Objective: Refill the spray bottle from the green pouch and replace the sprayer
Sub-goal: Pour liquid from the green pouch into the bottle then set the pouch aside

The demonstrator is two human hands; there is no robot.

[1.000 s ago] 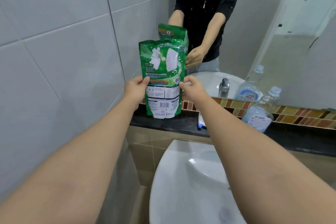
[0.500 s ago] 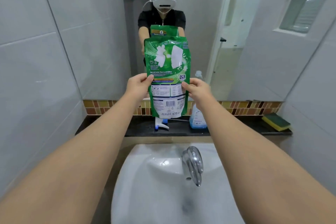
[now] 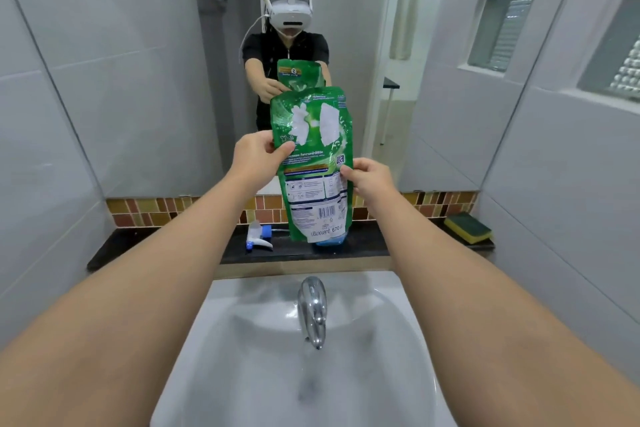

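Both of my hands pinch the green pouch [image 3: 313, 163]: left hand [image 3: 258, 158] closed on its left edge, right hand [image 3: 369, 177] lower on its right edge. I hold it upright, lifted above the black ledge [image 3: 166, 246]. Directly behind the pouch's bottom stands the spray bottle [image 3: 329, 241], mostly hidden. Left of the pouch, the sprayer [image 3: 259, 236] lies on the ledge; a sponge [image 3: 468, 227] sits far right.

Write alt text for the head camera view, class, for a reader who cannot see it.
Both hands, left hand and right hand, hold a green pouch upright above a dark ledge behind a white sink. On the ledge lie a detached sprayer and a sponge; the pouch mostly hides the bottle.
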